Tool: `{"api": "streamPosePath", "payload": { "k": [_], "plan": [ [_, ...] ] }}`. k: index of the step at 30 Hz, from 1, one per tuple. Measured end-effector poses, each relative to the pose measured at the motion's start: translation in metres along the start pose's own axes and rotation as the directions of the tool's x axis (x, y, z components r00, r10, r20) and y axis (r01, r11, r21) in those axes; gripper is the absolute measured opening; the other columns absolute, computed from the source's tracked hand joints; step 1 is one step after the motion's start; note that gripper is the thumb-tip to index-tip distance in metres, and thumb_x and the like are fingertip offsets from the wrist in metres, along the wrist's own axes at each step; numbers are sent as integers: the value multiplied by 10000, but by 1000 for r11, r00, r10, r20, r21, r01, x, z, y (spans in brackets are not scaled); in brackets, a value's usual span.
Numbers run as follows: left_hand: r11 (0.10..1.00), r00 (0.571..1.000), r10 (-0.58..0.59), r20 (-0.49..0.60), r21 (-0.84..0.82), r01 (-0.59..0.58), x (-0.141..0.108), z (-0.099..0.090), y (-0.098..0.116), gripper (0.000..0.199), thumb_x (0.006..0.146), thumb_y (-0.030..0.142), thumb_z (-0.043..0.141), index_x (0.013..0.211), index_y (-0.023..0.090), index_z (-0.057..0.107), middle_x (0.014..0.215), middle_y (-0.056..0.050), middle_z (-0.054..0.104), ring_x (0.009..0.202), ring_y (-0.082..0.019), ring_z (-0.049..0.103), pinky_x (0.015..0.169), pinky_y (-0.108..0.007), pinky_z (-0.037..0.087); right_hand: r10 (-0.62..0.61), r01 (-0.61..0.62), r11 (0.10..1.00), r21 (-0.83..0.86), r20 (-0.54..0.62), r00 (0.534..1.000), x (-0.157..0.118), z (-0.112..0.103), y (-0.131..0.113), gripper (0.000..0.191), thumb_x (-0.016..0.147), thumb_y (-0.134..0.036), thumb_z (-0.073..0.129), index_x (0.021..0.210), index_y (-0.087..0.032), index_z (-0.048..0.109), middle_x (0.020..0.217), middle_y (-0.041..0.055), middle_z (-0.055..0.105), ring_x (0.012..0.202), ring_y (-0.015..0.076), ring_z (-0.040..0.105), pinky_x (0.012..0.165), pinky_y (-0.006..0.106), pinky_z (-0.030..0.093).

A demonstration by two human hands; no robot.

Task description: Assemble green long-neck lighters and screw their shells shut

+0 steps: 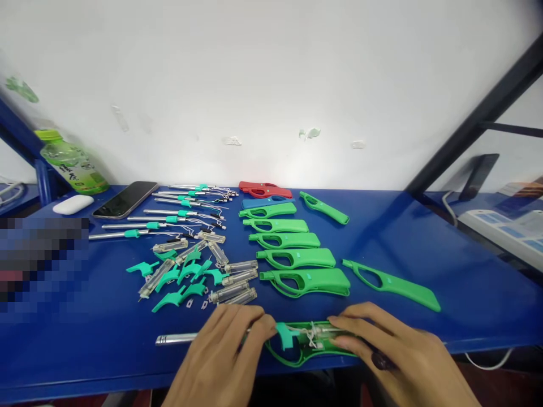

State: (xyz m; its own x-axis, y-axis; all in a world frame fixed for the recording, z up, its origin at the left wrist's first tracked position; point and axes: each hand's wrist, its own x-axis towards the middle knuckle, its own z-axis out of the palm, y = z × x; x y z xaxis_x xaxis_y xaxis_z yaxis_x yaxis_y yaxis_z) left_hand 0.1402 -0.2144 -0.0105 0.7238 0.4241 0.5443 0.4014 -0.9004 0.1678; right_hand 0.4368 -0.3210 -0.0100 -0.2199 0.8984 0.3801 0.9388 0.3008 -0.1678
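- While the left hand [224, 350] bends over the nose of an open green casing [324, 343], its fingers lie close together, closed over the metal tube [176, 339] where it meets that nose; the exact grip beneath them is hidden.
- The right hand [394, 345] covers the other end, thumb and index finger clamped on the clear tank [328, 329] lying inside the casing.
- The casing is at the near edge of the blue table [424, 330], between the two hands, hollow side up.
- Between the hands a teal trigger [287, 334] sits in the casing, beside white wires [311, 337] that curl near the tank's end.
- The tube sticks out past the left hand, towards the left side of the table.
- Beyond the hands lies a column of handles: a red one [265, 189] at the back, a blue one [267, 202] next, then green ones, the nearest [311, 281] just past the casing.
- Two slim green pieces rest to the right — one far back [324, 209], one nearer [399, 287].
- To the left are loose triggers [169, 301], more tanks [240, 278] and a set of tubes with teal collars [131, 233].
- Along the back left — phone [126, 199], white case [73, 204], green-capped bottle [74, 167].
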Motion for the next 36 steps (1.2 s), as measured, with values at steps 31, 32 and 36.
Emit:
{"api": "streamPosePath", "payload": {
  "k": [31,32,36],
  "plan": [
    [996,995,89,-49,-11,-90,22,22,5,403,936,-53,469,1156,175,716,1002,-63,706,872,-207,567,780,-356,569,-13,-7,993,-122,-164,986,-18,-24,4,352,1133,-200,404,1249,-266,730,1184,-21,812,842,159,830,664,222,659],
    [996,994,93,-56,7,-92,21,21,4,409,933,-54,467,1163,174,715,1014,-65,711,896,-215,575,794,-362,576,9,-34,990,-139,-177,984,-24,-26,11,305,1140,-255,450,1274,-282,722,1190,-33,809,850,156,830,665,212,656],
    [993,996,87,5,74,-88,23,18,5,408,998,34,502,1338,174,680,1103,-79,730,1016,-264,622,854,-412,609,128,-162,979,-127,-241,962,-36,-33,22,236,1128,-350,544,1271,-339,731,1181,-67,807,930,158,830,725,185,661]
  ]
}}
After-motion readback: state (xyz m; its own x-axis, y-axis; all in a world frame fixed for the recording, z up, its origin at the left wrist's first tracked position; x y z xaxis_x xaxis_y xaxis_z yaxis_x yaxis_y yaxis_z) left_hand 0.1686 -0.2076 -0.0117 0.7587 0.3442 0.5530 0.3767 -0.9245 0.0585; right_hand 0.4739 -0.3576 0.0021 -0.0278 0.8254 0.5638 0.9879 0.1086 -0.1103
